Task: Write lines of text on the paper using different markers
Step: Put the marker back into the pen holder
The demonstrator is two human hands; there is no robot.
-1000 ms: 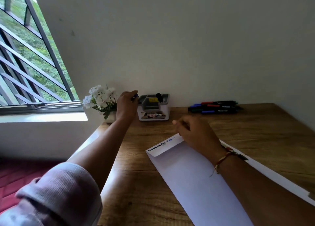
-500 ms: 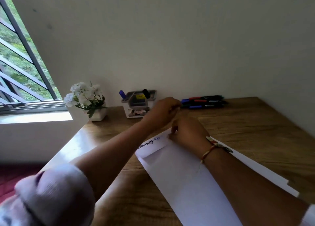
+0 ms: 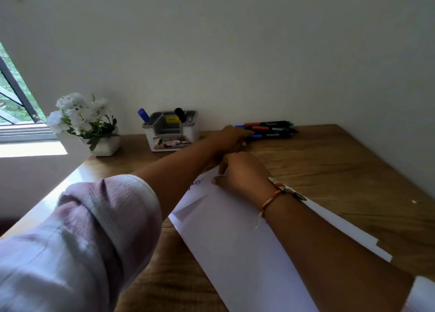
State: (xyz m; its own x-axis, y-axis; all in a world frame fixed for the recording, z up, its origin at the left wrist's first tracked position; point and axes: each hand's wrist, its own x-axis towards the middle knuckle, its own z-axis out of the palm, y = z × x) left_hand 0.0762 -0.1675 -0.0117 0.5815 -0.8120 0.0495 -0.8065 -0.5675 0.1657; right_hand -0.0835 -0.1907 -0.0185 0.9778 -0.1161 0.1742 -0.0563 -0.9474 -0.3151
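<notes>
From my remote seat, the pale plaster wall (image 3: 235, 52) fills the upper half of the frame. Below it, the brown wood-grain table (image 3: 341, 170) runs from centre to lower right. The long white sheet of paper (image 3: 235, 241) lies on it at a slant, from mid-frame down to the bottom edge. A short line of blue and black handwriting sits at its top left corner, partly covered by the forearm.

The pale lilac ribbed sleeve (image 3: 82, 229) on the left arm takes up the lower left. That arm stretches across the paper's top end toward the wall. The left hand (image 3: 231, 137) reaches the near ends of the loose row of black-barrelled markers with red, blue and green caps (image 3: 273, 129), which lies against the wall right of centre. I cannot tell whether the fingers have closed on one.

The right hand (image 3: 242, 172) rests knuckles-up on the paper's top end just below the left hand, with its fingers loosely bent and the thumb pressing the sheet. A red and gold thread bracelet (image 3: 270, 201) circles its wrist.

A barred window (image 3: 14, 99) shows at the left edge. Beside it, a white square pot of white flowers (image 3: 106, 144) stands on the table's far left corner. Just right of it, a white and grey plastic desk organiser (image 3: 169, 132) holds a blue-capped marker (image 3: 143, 115) and a black-capped marker (image 3: 180, 114), both upright.
</notes>
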